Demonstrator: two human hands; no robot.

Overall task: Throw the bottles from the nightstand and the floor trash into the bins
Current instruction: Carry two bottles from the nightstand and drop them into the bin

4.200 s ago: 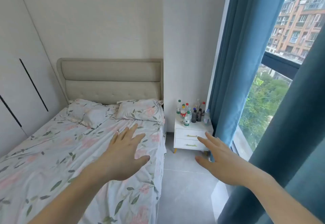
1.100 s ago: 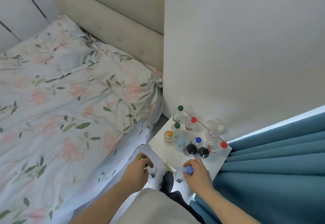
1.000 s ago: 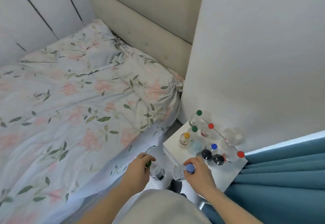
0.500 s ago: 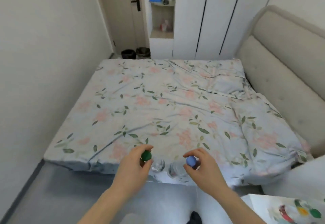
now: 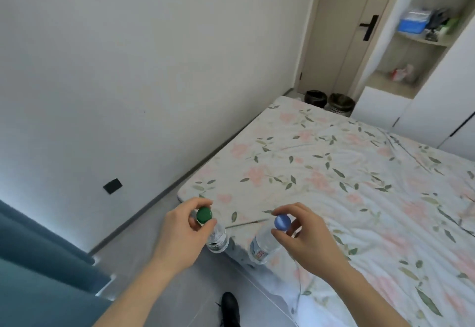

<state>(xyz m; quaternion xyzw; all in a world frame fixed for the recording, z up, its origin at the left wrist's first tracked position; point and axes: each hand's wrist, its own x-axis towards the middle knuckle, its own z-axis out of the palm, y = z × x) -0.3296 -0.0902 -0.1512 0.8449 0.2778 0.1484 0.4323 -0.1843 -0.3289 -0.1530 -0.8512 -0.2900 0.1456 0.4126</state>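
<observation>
The bed [image 5: 347, 185] filled the right half of the view, its long axis running away from the person toward the door [image 5: 341, 31] at the far end. A bare wall [image 5: 154, 56] closed the left side, with a strip of grey floor [image 5: 180, 288] between wall and bed leading the same way. A blue curtain [image 5: 38, 262] hung at the near left.

The bins [image 5: 330, 100], two dark round ones side by side, stood on the floor past the far corner of the bed, just before the door. They lay well apart from both hands, ahead and to the right; the right hand was the nearer, though only slightly.

The left hand [image 5: 180, 234] pinched the green-capped bottle [image 5: 214, 234] at its neck, and the right hand [image 5: 305, 236] pinched the blue-capped bottle [image 5: 264, 242] likewise. Both bottles hung roughly upright, caps up, near each other but apart, over the near corner of the bed.

Half a second before, the view faced square across the bed, with the bins at its far left corner and the nightstand's edge showing at the lower right. Now the view had swung left along the wall, the nightstand was out of sight, and the grips on both bottles were unchanged.
</observation>
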